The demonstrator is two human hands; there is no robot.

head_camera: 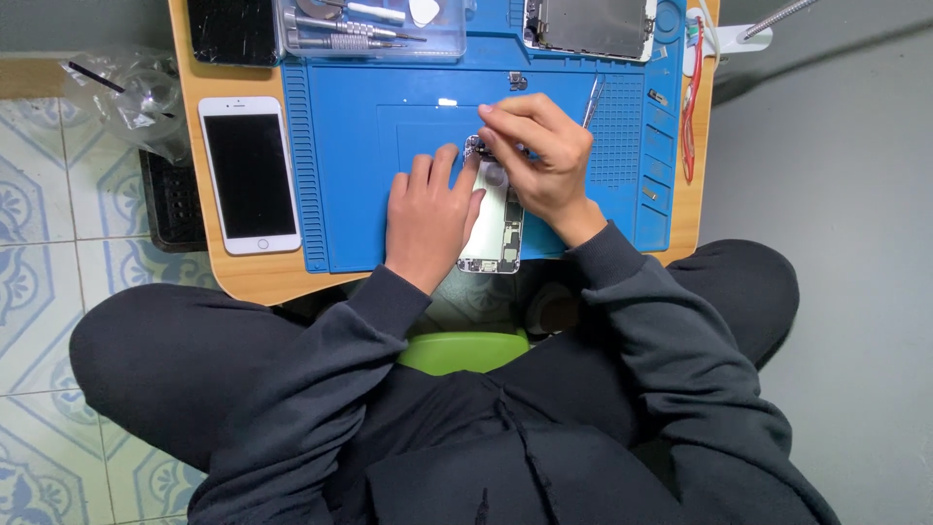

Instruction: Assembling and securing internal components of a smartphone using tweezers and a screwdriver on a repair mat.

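On the far left a crumpled clear bag (131,92) lies on the tiled floor, with a black tray (175,204) just below it beside the small wooden table (248,277). A white phone (250,175) lies face up on the table's left part, and a black screen panel (233,31) sits at the far left corner. A blue mat (360,185) covers most of the table.

The left hand (428,209) lies flat and wide on the opened phone body (496,228) at the mat's near edge, pinning it down. The right hand (539,156) has thumb and fingers pinched narrow over a small metal part (474,148) at the body's far end; whether it grips the part or only touches it cannot be told. The step in hand looks like lifting or seating that small part inside the body. The next move likely calls for a steady, fine pinch while the left hand keeps the body from sliding.

Far across the mat stand a clear box of screwdrivers (374,29) and a bare phone frame (590,27). Tweezers (593,100) lie just right of the right hand, and a red-handled tool (691,117) rests at the right edge. The person's own fingers hide the work spot; loose small bits on the mat could be knocked
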